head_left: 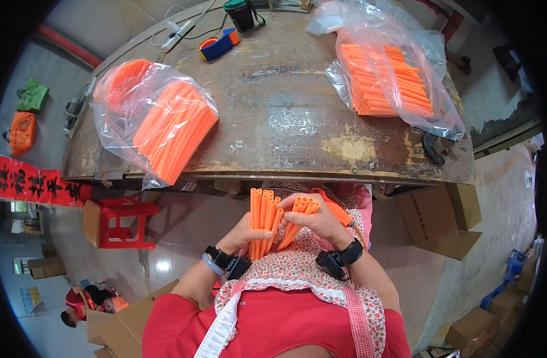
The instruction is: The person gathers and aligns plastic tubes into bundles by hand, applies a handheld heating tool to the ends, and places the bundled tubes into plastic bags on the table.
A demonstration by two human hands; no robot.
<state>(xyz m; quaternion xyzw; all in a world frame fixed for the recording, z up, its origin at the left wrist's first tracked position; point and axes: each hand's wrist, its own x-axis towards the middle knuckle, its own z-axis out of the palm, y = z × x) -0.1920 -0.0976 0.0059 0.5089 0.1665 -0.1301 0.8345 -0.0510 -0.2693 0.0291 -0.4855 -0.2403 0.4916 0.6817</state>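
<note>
Two bunches of orange tubes (263,212) — one gripped by the left hand (241,235), the other by the right hand (322,222) — lie between both, near the worktop (243,119).

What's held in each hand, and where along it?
Left hand: a bundle of orange tubes, gripped around mid-length. Right hand: another bundle of orange tubes, gripped nearer the upper ends.

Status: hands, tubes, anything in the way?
Left hand closed on orange tubes. Right hand closed on second bunch. Bunches in front of floral apron. Nothing visibly blocking either hand.
</note>
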